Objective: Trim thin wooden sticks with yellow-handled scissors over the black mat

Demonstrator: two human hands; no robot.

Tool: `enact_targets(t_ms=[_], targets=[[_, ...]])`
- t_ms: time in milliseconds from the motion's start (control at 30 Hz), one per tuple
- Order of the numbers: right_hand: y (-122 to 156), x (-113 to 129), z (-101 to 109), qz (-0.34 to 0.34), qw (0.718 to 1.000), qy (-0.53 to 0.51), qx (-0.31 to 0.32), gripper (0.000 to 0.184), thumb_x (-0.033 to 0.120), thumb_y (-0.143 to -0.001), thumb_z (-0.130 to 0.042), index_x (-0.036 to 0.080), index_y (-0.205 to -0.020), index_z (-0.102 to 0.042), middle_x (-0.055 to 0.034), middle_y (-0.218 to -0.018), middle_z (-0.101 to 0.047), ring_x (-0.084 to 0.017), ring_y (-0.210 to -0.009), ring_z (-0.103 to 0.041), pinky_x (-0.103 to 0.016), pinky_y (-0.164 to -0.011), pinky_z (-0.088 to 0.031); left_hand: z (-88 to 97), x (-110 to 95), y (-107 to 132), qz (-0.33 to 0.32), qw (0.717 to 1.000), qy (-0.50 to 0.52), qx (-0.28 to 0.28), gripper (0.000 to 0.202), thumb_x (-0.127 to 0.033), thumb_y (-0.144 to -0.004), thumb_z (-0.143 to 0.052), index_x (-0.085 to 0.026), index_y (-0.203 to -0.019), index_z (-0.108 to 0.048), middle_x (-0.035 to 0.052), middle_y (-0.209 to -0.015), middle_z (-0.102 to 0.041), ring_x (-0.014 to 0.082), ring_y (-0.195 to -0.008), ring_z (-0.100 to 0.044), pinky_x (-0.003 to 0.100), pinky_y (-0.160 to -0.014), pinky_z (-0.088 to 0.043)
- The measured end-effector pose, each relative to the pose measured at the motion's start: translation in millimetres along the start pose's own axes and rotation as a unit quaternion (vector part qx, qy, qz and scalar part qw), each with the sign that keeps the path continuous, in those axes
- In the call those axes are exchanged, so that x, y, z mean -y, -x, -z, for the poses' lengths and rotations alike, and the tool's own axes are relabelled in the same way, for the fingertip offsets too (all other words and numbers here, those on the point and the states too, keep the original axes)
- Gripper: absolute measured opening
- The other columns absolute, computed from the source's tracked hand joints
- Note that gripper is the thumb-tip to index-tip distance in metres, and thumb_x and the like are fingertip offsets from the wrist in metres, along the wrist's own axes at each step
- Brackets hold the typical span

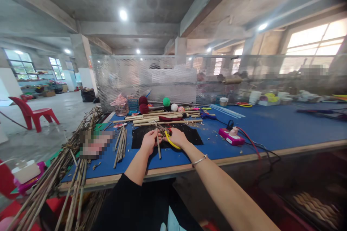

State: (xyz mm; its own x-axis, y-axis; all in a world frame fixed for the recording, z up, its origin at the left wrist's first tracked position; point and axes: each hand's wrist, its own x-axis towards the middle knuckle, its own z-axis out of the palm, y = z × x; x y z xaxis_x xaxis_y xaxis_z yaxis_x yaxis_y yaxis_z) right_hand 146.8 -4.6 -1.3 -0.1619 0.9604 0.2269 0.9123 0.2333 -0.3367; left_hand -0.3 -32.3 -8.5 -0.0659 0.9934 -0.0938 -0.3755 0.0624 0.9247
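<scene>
My left hand (149,140) is closed round a thin wooden stick (158,148) that lies over a black cloth mat (189,135) on the blue table (271,126). My right hand (177,138) grips a cutter with yellow handles (170,140), its red jaws at the stick's upper end. The hands sit side by side, almost touching. A silver bangle (200,160) circles my right wrist.
Cut sticks (120,144) lie left of the mat and longer ones (168,117) behind it, with yarn balls (143,108). A pink device (231,137) with cables sits to the right. Long branches (67,166) lean at the table's left end. A red chair (32,113) stands far left.
</scene>
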Motion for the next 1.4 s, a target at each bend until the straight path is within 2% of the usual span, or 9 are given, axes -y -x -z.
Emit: enact_targets(t_ms=[167, 300, 467, 600, 767, 967, 1167, 1400], targets=[[-16, 9, 28, 0.023, 0.989, -0.068, 0.127, 0.052, 0.065, -0.064, -0.048, 0.018, -0.08, -0.063, -0.0044, -0.08, -0.063, -0.018, -0.073, -0.056, -0.024, -0.061, -0.04, 0.3, -2, 1, 0.007, 1.0, 0.027, 0.011, 0.011, -0.017, -0.079, -0.049, -0.012, -0.086, -0.055, 0.001, -0.065, -0.053, 0.0051, -0.047, -0.051, 0.018, -0.046, -0.045], [-19, 13, 39, 0.051, 0.983, -0.087, 0.152, 0.056, 0.067, -0.067, -0.042, 0.017, -0.077, -0.065, -0.0024, -0.072, -0.062, -0.017, -0.068, -0.054, -0.023, -0.058, -0.039, 0.9, -2, 2, 0.009, 0.999, 0.044, 0.021, 0.013, -0.018, -0.079, -0.048, -0.013, -0.089, -0.055, 0.0, -0.065, -0.052, 0.0052, -0.048, -0.051, 0.018, -0.046, -0.045], [-14, 16, 32, 0.049, 0.981, -0.077, 0.169, 0.056, 0.068, -0.063, -0.047, 0.017, -0.077, -0.065, -0.0026, -0.073, -0.063, -0.016, -0.066, -0.054, -0.021, -0.056, -0.039, 0.9, -2, 3, -0.003, 0.999, 0.036, 0.025, 0.017, -0.023, -0.078, -0.05, -0.014, -0.092, -0.056, -0.0006, -0.06, -0.051, 0.0049, -0.046, -0.048, 0.017, -0.045, -0.044], [-11, 22, 31, 0.057, 0.982, -0.085, 0.16, 0.056, 0.069, -0.062, -0.048, 0.018, -0.08, -0.065, -0.0032, -0.077, -0.064, -0.016, -0.068, -0.056, -0.02, -0.056, -0.039, 0.8, -2, 3, -0.004, 0.999, 0.026, 0.035, 0.02, -0.025, -0.076, -0.052, -0.014, -0.093, -0.057, -0.0014, -0.054, -0.049, 0.0054, -0.044, -0.047, 0.018, -0.045, -0.043], [-6, 27, 33, 0.062, 0.99, -0.039, 0.12, 0.058, 0.071, -0.065, -0.042, 0.019, -0.077, -0.066, -0.0059, -0.076, -0.064, -0.018, -0.069, -0.057, -0.021, -0.055, -0.038, 0.8, -3, 4, -0.012, 0.998, 0.037, 0.057, 0.026, -0.029, -0.07, -0.059, -0.015, -0.092, -0.06, 0.0003, -0.061, -0.054, 0.0055, -0.047, -0.047, 0.018, -0.046, -0.043], [0, 33, 29, 0.074, 0.992, -0.055, 0.087, 0.055, 0.069, -0.069, -0.039, 0.021, -0.079, -0.065, -0.0044, -0.078, -0.065, -0.018, -0.07, -0.059, -0.022, -0.056, -0.038, 1.4, 1, 0, -0.053, 0.991, 0.06, 0.111, 0.033, -0.034, -0.064, -0.064, -0.014, -0.09, -0.06, 0.0004, -0.061, -0.055, 0.006, -0.047, -0.048, 0.019, -0.047, -0.041], [4, 31, 27, 0.0, 0.997, -0.058, 0.057, 0.053, 0.063, -0.066, -0.051, 0.019, -0.094, -0.061, -0.0082, -0.092, -0.064, -0.02, -0.082, -0.059, -0.022, -0.064, -0.04, 2.8, 7, -5, -0.068, 0.99, 0.051, 0.11, 0.038, -0.038, -0.061, -0.066, -0.014, -0.09, -0.06, -0.0029, -0.055, -0.05, 0.005, -0.045, -0.045, 0.019, -0.047, -0.041], [5, 30, 16, -0.018, 0.997, -0.054, 0.043, 0.063, 0.072, -0.063, -0.043, 0.017, -0.091, -0.058, -0.0104, -0.091, -0.063, -0.023, -0.08, -0.059, -0.025, -0.06, -0.04, 0.4, 3, -1, -0.081, 0.988, 0.047, 0.123, 0.041, -0.037, -0.063, -0.063, -0.013, -0.096, -0.059, -0.0015, -0.057, -0.053, 0.006, -0.043, -0.045, 0.018, -0.042, -0.036]])
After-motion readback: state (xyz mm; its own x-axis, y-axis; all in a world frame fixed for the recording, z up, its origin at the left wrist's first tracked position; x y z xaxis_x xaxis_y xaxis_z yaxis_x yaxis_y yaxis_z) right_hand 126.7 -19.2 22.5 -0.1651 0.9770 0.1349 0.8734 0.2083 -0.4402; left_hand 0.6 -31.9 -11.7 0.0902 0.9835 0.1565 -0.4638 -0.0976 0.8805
